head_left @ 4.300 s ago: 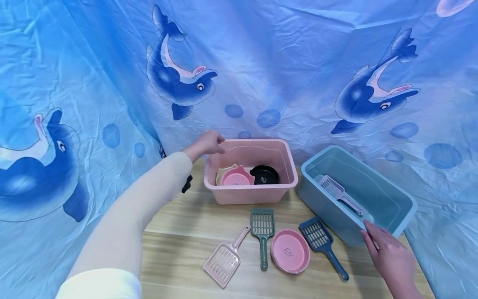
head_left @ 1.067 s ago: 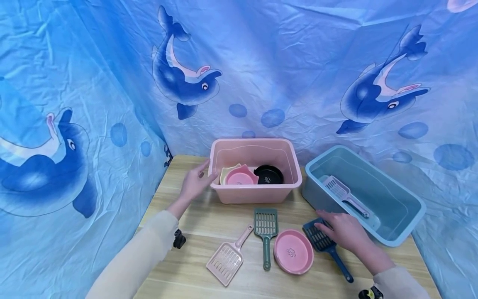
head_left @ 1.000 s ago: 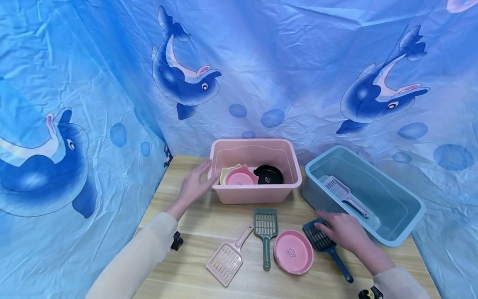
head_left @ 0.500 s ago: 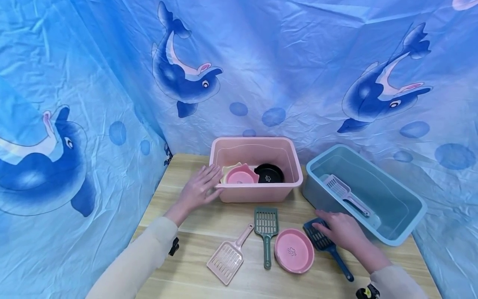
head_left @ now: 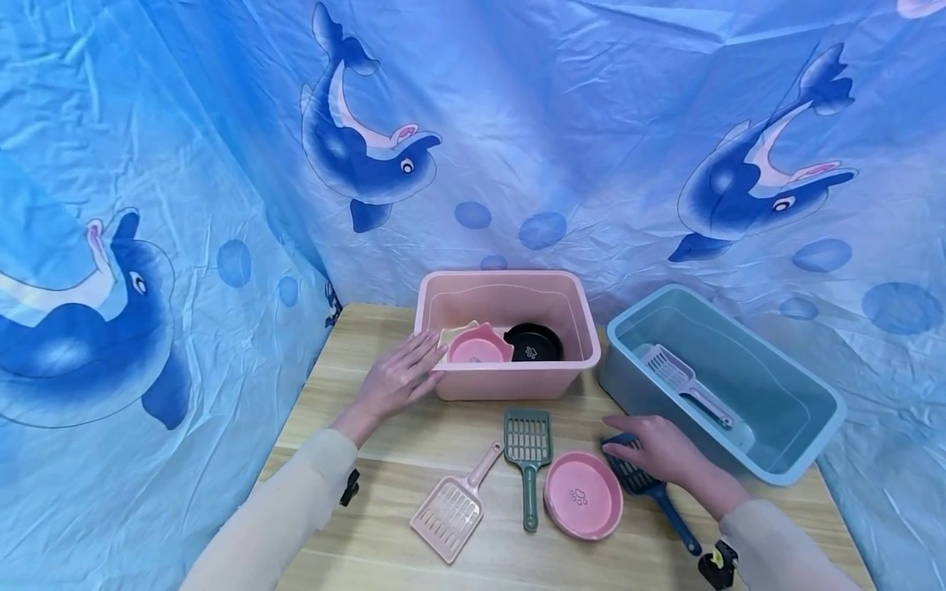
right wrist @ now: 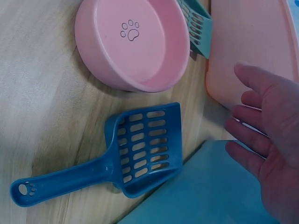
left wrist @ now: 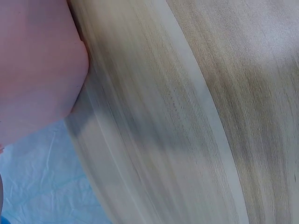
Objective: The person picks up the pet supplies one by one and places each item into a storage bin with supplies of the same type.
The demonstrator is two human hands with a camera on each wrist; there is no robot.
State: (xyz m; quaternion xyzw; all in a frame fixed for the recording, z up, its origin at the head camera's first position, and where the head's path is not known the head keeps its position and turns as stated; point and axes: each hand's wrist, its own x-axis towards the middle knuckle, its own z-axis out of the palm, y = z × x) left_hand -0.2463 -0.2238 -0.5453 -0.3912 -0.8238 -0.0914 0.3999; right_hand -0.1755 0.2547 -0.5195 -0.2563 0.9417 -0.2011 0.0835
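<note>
My left hand [head_left: 395, 377] lies with extended fingers at the front left corner of the pink bin [head_left: 510, 382]; the exact contact is unclear. Inside that bin are a pink cat-eared bowl [head_left: 476, 345], a cream bowl behind it, and a black bowl [head_left: 535, 343]. My right hand [head_left: 661, 450] hovers over the head of a dark blue litter scoop [head_left: 668, 513], partly covering it. In the right wrist view, its fingers are loosely spread and hold nothing, apart from the blue scoop [right wrist: 145, 149]. The left wrist view shows mostly the pink bin [left wrist: 37, 65] and tabletop.
A pink round bowl [head_left: 582, 496], a green scoop [head_left: 528, 451] and a pale pink scoop [head_left: 451, 513] lie on the wooden table [head_left: 369, 542]. A lilac scoop [head_left: 683, 382] lies in the angled blue bin [head_left: 769, 386]. A dolphin-print curtain [head_left: 591, 123] hangs behind.
Over the seconds, my left hand has moved from the pink bin's back left to its front corner. My right hand has left the blue bin's rim, and lately shifts slightly left above the blue scoop.
</note>
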